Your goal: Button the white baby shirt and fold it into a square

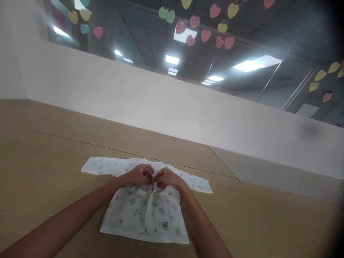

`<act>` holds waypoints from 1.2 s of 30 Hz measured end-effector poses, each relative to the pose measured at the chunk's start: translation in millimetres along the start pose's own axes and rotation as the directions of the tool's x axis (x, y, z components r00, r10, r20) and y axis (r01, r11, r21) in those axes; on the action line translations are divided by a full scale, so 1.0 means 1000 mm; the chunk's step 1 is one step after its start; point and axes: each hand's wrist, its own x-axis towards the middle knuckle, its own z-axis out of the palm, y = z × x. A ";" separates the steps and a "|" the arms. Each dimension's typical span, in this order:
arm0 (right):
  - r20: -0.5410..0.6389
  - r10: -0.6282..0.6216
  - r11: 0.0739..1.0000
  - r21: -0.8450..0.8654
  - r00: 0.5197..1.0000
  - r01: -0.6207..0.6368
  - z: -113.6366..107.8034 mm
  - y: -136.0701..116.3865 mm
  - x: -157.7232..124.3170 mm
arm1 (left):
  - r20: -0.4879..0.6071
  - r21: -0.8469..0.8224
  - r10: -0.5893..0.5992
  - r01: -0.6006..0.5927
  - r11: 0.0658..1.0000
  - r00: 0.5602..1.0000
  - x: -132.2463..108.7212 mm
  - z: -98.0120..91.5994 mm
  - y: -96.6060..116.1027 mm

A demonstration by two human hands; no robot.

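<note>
Head view: a small white printed shirt [165, 215] lies spread on the wooden table [255, 222] between six and seven o'clock from the picture's middle, its hem toward six. The left hand [140, 174] and the right hand [167, 177] meet at its upper front, fingertips pinching the front edges together; the exact pinched spot is hidden. From the hands, one sleeve runs toward half past nine, the other just past three. Hands and forearms block part of the chest and sides. At twelve, beyond the table, stands a white wall [161, 104] below glass with heart-shaped stickers [205, 35]; bright ceiling lights [248, 66] show toward two. Dark blur covers the right edge.
</note>
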 end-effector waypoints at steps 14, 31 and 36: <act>0.049 -0.034 0.999 0.018 0.998 0.033 0.001 0.009 0.007 | 0.053 -0.093 0.003 0.002 0.996 0.999 0.000 -0.004 0.000; 0.023 -0.028 0.993 0.114 0.999 0.025 0.004 0.013 0.011 | 0.018 0.151 0.125 -0.126 0.980 0.992 0.001 -0.005 0.001; 0.024 -0.025 0.993 0.116 0.999 0.022 0.002 0.015 0.011 | 0.016 0.102 0.085 -0.086 0.991 0.996 0.001 -0.005 0.000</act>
